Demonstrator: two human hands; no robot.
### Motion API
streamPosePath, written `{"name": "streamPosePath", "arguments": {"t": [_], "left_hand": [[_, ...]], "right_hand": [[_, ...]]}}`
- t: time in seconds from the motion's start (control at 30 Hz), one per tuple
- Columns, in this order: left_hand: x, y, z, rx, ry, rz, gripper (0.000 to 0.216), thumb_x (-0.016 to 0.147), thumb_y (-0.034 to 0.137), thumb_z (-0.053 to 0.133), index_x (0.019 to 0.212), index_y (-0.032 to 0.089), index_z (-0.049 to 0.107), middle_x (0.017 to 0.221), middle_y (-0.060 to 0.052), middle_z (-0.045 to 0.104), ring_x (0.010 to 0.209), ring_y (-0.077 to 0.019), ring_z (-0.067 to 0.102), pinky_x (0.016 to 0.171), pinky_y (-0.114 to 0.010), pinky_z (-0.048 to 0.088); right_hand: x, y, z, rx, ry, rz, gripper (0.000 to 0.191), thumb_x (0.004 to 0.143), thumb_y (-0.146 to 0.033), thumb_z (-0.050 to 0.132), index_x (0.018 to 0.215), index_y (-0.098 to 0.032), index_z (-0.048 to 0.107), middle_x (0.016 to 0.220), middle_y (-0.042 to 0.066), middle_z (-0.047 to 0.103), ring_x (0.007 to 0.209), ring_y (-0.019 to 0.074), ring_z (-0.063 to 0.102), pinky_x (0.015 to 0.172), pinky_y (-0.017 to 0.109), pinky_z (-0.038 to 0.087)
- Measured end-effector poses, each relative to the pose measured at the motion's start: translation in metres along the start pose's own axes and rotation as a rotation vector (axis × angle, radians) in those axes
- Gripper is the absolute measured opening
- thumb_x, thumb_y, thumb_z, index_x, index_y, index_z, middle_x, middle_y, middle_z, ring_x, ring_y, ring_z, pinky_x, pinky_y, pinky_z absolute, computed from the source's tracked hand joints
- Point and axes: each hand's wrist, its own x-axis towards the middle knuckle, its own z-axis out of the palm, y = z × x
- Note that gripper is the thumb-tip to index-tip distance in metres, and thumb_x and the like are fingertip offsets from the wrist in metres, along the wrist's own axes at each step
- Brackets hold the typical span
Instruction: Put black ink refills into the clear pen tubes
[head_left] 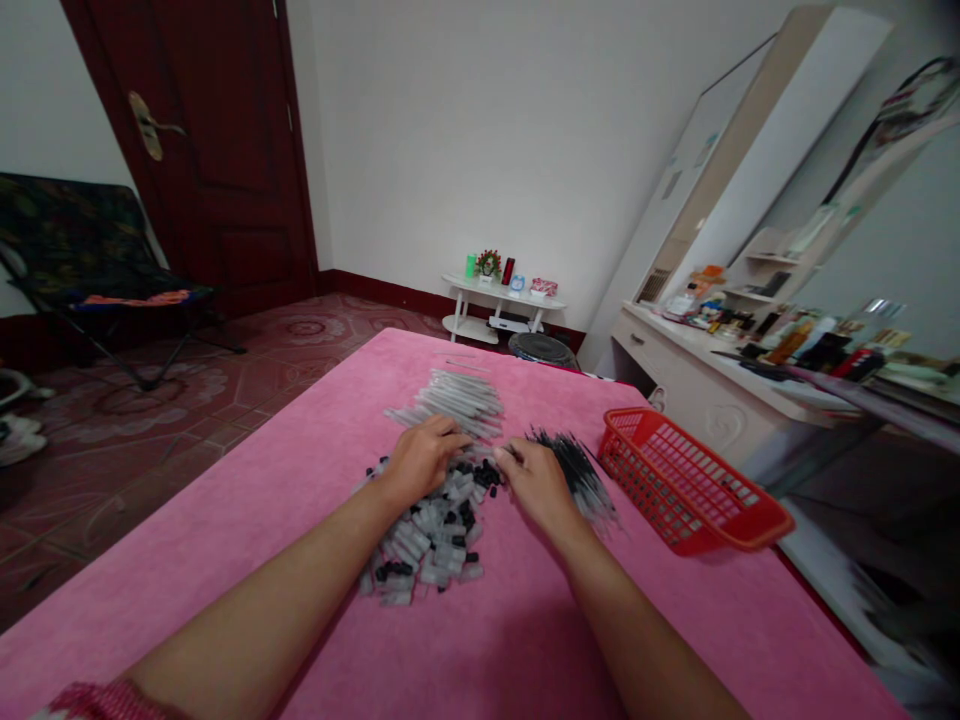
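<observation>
My left hand (427,460) is closed in a pinch over the upper edge of a pile of clear pen caps (427,540). Facing it across a small gap, my right hand (536,482) has its thumb and fingers pressed together. What either hand holds is too small and blurred to make out. Small black plugs (489,475) lie among the caps and between my hands. Just beyond my fingers rests a stack of translucent pen barrels (461,395). Dark pen refills (581,470) are heaped right beside my right hand.
A red plastic basket (675,490) stands at the table's right edge, on the pink tablecloth (300,470). Past that edge is a dressing table (697,360) crowded with bottles. A round stool (541,348) and a low white stand (487,290) are beyond the far edge.
</observation>
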Motion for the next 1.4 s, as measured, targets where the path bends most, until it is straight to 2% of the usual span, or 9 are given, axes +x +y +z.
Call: {"name": "streamPosePath", "arguments": {"t": [0.1,0.3,0.5,0.63,0.73,0.83,0.97,1.17,1.4], "left_hand": [[0.000,0.001,-0.001,0.001,-0.001,0.018,0.036,0.074,0.003,0.049,0.099,0.022,0.067,0.087,-0.006,0.060,0.085,-0.0181,0.054,0.071,-0.028,0.044],[0.001,0.002,-0.001,0.003,0.008,0.025,0.035,0.075,0.005,0.048,0.099,0.022,0.067,0.087,-0.006,0.060,0.084,-0.0182,0.054,0.070,-0.028,0.045],[0.001,0.002,-0.002,-0.021,0.018,0.013,0.031,0.077,0.007,0.050,0.098,0.021,0.067,0.086,-0.006,0.062,0.084,-0.0176,0.055,0.070,-0.027,0.045],[0.000,-0.002,-0.002,-0.055,0.139,-0.119,0.023,0.079,0.010,0.052,0.094,0.020,0.066,0.089,-0.005,0.064,0.085,-0.0176,0.057,0.074,-0.028,0.046],[-0.001,-0.006,-0.001,-0.127,0.269,-0.210,0.019,0.078,0.012,0.054,0.093,0.019,0.064,0.090,-0.004,0.065,0.086,-0.0173,0.059,0.077,-0.029,0.046],[0.001,-0.008,0.000,-0.250,0.382,-0.290,0.012,0.077,0.016,0.058,0.087,0.017,0.063,0.086,-0.004,0.066,0.082,-0.0168,0.061,0.076,-0.028,0.047],[0.006,-0.006,0.000,-0.542,0.429,-0.433,0.009,0.075,0.021,0.060,0.082,0.016,0.062,0.079,-0.003,0.065,0.075,-0.0154,0.061,0.069,-0.025,0.049],[0.016,0.002,-0.001,-1.039,0.535,-0.657,0.029,0.064,0.029,0.072,0.087,0.015,0.059,0.078,-0.002,0.065,0.070,-0.0140,0.062,0.064,-0.025,0.051],[0.016,0.006,0.001,-1.297,0.532,-0.819,0.041,0.057,0.036,0.079,0.085,0.014,0.059,0.077,0.000,0.065,0.067,-0.0109,0.061,0.068,-0.026,0.053]], "right_hand": [[0.001,0.003,0.002,0.065,-0.046,0.032,0.049,0.089,-0.047,0.034,0.059,-0.016,0.059,0.049,0.002,0.055,0.051,0.0136,0.052,0.049,0.021,0.031],[0.001,0.001,0.001,0.001,0.010,-0.031,0.039,0.086,-0.044,0.044,0.063,-0.017,0.059,0.054,0.001,0.058,0.054,0.0131,0.053,0.051,0.021,0.032],[-0.001,-0.002,-0.002,-0.057,-0.018,0.041,0.051,0.092,-0.045,0.032,0.060,-0.017,0.060,0.053,0.003,0.059,0.052,0.0138,0.054,0.050,0.022,0.031],[0.000,0.001,-0.002,-0.149,0.066,0.022,0.027,0.087,-0.034,0.046,0.076,-0.018,0.064,0.072,0.004,0.066,0.065,0.0147,0.059,0.058,0.022,0.035],[-0.001,0.005,0.002,-0.216,0.041,-0.011,0.012,0.077,-0.023,0.060,0.087,-0.019,0.065,0.088,0.005,0.068,0.079,0.0166,0.061,0.067,0.022,0.038],[-0.002,0.010,0.008,-0.279,-0.003,-0.008,0.021,0.073,-0.019,0.065,0.094,-0.021,0.064,0.091,0.005,0.068,0.084,0.0182,0.062,0.069,0.024,0.038],[-0.002,0.014,0.012,-0.344,-0.034,-0.023,0.024,0.074,-0.017,0.062,0.098,-0.021,0.063,0.094,0.006,0.067,0.085,0.0194,0.062,0.070,0.025,0.039],[0.001,0.012,0.006,-0.283,0.010,-0.030,0.020,0.074,-0.012,0.055,0.090,-0.017,0.065,0.091,0.008,0.065,0.081,0.0177,0.060,0.071,0.024,0.039],[0.000,-0.001,-0.002,-0.086,0.031,-0.066,0.013,0.078,-0.022,0.057,0.087,-0.020,0.065,0.085,0.004,0.069,0.073,0.0163,0.061,0.063,0.023,0.039]]}}
